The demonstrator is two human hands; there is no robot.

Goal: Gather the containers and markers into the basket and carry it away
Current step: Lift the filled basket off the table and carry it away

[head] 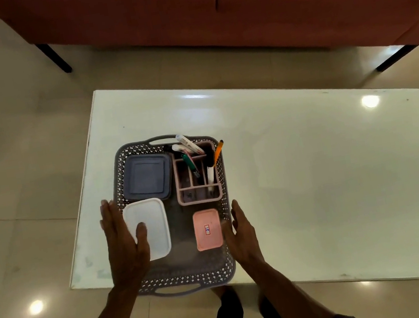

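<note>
A grey lattice basket (186,275) stands on the white table near its front left corner. Inside it lie a blue-grey square container (147,176), a white lidded container (151,218), a small pink container (207,229) and a pink divided holder (198,185) with several markers (189,144) sticking out. My left hand (124,245) lies with straight fingers along the basket's left rim, its thumb over the white container. My right hand (238,233) is flat against the basket's right side, fingers straight.
The white table (329,166) stretches bare to the right of the basket. A rust-red sofa (232,2) with black legs stands beyond the table. Beige tiled floor (9,164) surrounds it. My legs are below the table's front edge.
</note>
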